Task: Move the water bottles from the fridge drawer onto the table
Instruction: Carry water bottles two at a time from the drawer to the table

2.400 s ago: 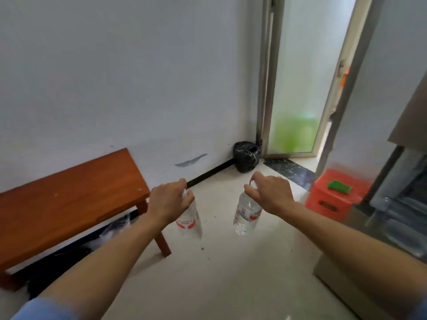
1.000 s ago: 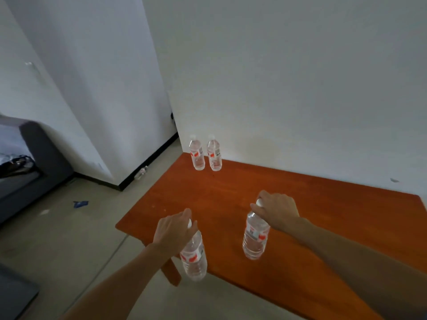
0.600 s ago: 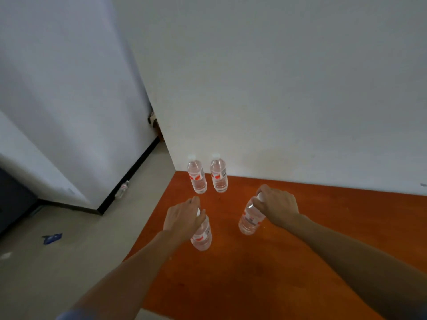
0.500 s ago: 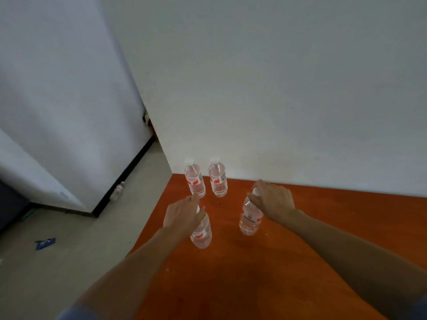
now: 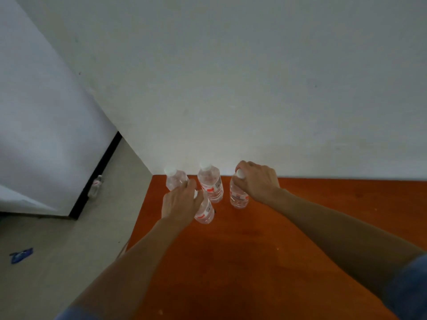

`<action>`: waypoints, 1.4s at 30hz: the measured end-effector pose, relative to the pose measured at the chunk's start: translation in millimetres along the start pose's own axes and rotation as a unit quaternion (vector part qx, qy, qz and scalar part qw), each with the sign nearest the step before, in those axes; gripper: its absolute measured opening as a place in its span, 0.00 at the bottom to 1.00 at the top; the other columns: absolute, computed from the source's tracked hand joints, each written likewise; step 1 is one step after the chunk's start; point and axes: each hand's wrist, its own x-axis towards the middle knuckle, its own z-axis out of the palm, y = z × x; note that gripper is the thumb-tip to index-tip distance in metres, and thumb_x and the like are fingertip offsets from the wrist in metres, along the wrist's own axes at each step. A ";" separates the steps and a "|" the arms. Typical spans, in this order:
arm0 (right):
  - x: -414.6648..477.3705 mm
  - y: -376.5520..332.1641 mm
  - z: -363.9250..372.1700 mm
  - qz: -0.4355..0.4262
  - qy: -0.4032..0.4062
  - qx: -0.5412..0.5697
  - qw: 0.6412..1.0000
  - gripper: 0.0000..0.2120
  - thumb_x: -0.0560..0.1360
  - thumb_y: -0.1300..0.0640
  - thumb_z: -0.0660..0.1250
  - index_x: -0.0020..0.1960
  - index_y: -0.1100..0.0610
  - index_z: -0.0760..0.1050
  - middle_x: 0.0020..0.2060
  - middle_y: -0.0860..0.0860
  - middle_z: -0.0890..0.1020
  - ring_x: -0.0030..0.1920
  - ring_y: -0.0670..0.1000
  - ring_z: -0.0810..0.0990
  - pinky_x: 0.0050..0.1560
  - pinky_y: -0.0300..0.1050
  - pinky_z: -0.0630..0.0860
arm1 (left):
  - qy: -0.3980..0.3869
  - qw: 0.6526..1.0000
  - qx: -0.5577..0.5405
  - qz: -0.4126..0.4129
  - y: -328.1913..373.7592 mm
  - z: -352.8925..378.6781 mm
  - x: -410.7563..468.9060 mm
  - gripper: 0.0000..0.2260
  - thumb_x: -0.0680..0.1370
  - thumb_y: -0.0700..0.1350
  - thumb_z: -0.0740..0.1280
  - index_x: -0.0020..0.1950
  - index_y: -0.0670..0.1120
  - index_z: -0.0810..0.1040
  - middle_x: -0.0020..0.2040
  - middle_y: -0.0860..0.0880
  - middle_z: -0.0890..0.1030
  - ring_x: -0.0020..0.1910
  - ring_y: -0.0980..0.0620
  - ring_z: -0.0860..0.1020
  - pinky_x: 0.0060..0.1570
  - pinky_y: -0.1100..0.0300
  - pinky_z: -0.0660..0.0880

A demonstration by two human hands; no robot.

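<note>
Orange bench (image 5: 288, 250): four bottles counted at its far corner. Two standing bottles (image 5: 211, 185), already delivered, are found just beyond the fingers. Left hand (image 5: 180, 203) fingers are wrapped on a tilted bottle (image 5: 204, 212); right hand (image 5: 260, 182) fingers on an upright bottle (image 5: 238, 196). Release is judged outstanding; fridge drawer unseen.

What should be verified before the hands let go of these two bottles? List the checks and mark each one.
1. Left hand grips the left-held bottle by its top: ok.
2. Right hand grips the right-held bottle at the cap: ok.
3. Right-held bottle upright: ok.
4. Left-held bottle upright: not ok, it tilts.
5. Both bases resting on the table: cannot tell.
6. Clear of the two standing bottles: cannot tell; they crowd together.
</note>
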 end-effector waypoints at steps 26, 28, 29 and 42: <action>-252.9 -23.8 -107.0 0.312 -0.011 -0.131 0.941 0.17 0.80 0.44 0.58 0.62 0.53 0.69 0.56 0.51 0.77 0.50 0.55 0.79 0.44 0.47 0.73 | -0.011 0.906 -0.063 0.419 91.2 -81.2 -57.9 0.11 0.79 0.52 0.58 0.50 0.46 0.75 0.47 0.47 0.80 0.44 0.45 0.78 0.45 0.50 0.77; -304.9 -17.8 -122.2 0.350 0.005 -0.139 0.926 0.18 0.80 0.44 0.58 0.64 0.53 0.70 0.57 0.51 0.77 0.51 0.55 0.79 0.45 0.48 0.74 | -0.018 0.883 -0.061 0.466 131.7 -84.5 -83.5 0.10 0.78 0.51 0.58 0.49 0.47 0.74 0.47 0.47 0.79 0.45 0.45 0.79 0.43 0.51 0.76; -333.4 -15.5 -129.9 0.371 0.013 -0.142 0.918 0.18 0.79 0.44 0.58 0.65 0.52 0.70 0.57 0.51 0.77 0.51 0.55 0.79 0.46 0.48 0.74 | -0.015 0.869 -0.056 0.491 153.4 -85.2 -99.0 0.10 0.78 0.52 0.58 0.49 0.47 0.74 0.47 0.47 0.79 0.45 0.45 0.79 0.43 0.52 0.76; -759.8 11.8 -202.9 0.608 0.048 -0.183 0.771 0.18 0.77 0.44 0.59 0.62 0.53 0.72 0.54 0.52 0.79 0.50 0.57 0.80 0.47 0.49 0.75 | -0.044 0.686 -0.040 0.725 430.7 -79.2 -418.3 0.08 0.79 0.50 0.59 0.46 0.48 0.73 0.45 0.49 0.77 0.41 0.49 0.78 0.39 0.56 0.73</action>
